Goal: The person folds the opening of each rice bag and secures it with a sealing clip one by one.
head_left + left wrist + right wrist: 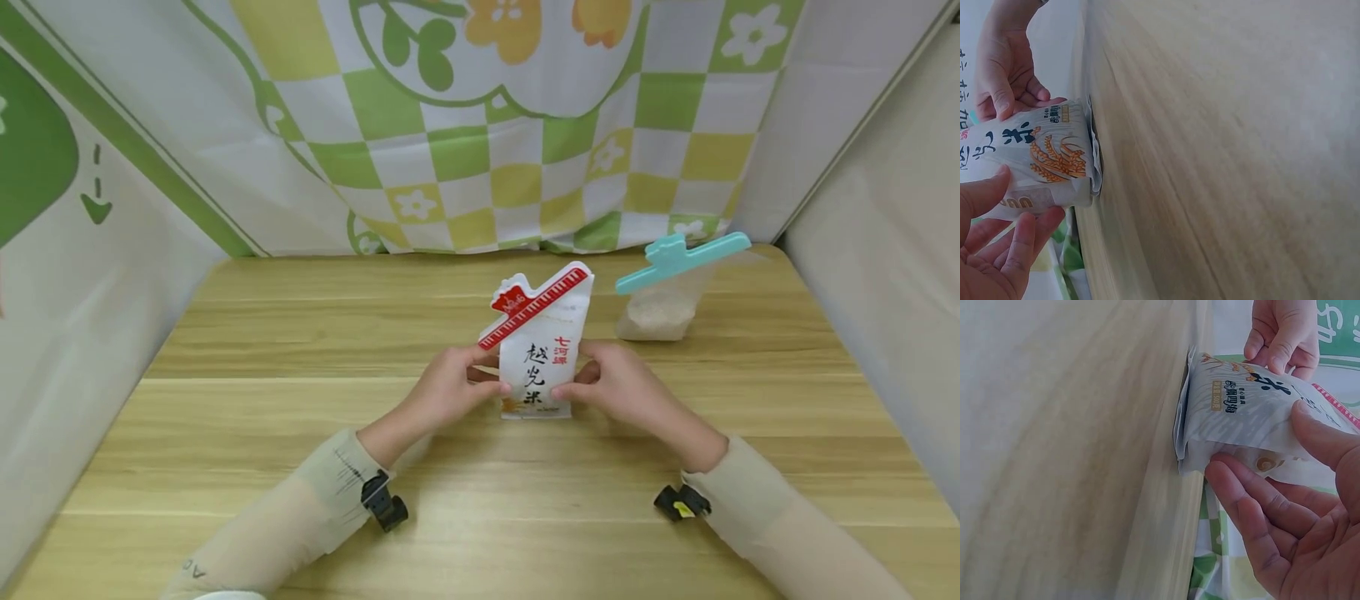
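A white bag of rice (pixel 536 367) with black and red characters stands upright on the table in the head view. A red and white sealing clip (pixel 534 304) sits slanted across its top. My left hand (pixel 453 387) grips the bag's left side, thumb on the front. On the opposite side, my right hand (pixel 626 385) holds it the same way. Orange wheat ears are printed low on the rice bag (pixel 1060 156) in the left wrist view. From the right wrist view, the fingers (pixel 1260 506) curl behind the rice bag (pixel 1241 419) and its bottom edge meets the tabletop.
Behind and right of my right hand stands a clear bag (pixel 660 312) of pale contents, closed by a teal clip (pixel 678 260). A checked green and yellow cloth (pixel 525 167) hangs at the back of the wooden table (pixel 285 333). Pale walls flank both sides.
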### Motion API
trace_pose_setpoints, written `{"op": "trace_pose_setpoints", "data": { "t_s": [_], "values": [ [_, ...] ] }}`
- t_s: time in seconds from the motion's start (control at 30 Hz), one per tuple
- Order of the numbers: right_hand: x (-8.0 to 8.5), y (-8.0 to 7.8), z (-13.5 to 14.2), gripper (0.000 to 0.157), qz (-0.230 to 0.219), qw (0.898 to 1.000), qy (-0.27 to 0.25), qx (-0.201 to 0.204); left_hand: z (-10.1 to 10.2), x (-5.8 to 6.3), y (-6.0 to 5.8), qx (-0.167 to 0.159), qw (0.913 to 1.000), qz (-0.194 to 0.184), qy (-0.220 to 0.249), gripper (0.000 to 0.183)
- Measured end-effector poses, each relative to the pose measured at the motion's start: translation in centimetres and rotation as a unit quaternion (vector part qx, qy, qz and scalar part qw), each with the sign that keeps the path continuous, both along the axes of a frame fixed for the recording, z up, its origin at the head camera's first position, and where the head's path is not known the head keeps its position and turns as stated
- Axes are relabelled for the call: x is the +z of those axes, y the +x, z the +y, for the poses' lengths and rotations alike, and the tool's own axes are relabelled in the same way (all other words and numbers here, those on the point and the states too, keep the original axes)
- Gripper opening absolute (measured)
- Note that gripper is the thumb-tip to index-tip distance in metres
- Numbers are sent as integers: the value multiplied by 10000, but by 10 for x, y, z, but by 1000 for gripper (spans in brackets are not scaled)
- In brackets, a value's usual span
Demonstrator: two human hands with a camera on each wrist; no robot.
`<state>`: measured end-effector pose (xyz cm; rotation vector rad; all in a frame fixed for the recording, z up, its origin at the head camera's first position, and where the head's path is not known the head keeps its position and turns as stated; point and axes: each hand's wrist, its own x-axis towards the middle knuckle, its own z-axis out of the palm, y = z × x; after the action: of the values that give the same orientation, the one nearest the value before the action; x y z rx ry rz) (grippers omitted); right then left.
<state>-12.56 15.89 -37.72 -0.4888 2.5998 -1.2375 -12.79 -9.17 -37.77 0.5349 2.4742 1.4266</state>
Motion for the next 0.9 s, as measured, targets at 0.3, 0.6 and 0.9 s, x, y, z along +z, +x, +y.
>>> {"op": "trace_pose_setpoints", "data": {
  "t_s": [0.3,0.6,0.9],
  "values": [
    [1,-12,-7,41,31,9999,149,11,-6,-2,-11,100,9999,-83,64,41],
    [-1,-26,-15,46,-40,9999,82,57,-14,-4,-23,192,9998,-80,73,42],
    [-2,-44,-22,50,19,9999,113,97,-20,-4,-41,261,9996,-9,64,40]
  ]
}}
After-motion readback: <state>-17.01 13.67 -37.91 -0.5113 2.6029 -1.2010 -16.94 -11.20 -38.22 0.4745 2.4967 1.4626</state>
